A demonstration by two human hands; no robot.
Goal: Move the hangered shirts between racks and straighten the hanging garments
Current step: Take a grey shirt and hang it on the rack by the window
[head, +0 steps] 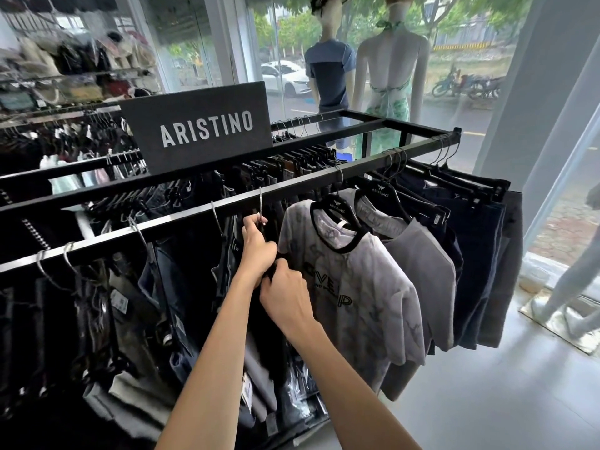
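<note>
Daylight floods in from the shop window [454,60] ahead of me, bright and slightly washed out, while the dark trousers [97,319] at lower left sink into shadow with little detail. The shelves [65,60] at upper left are smeared and soft. The rack rail [194,212] bows from wide-angle distortion, and my view's edges stretch. The floor [487,401] shows a pale, even sheen.

Sign [198,123] atop rack rail [181,219]; printed shirt [354,287] hangs right of both hands, mannequins [331,82] behind rack.
</note>
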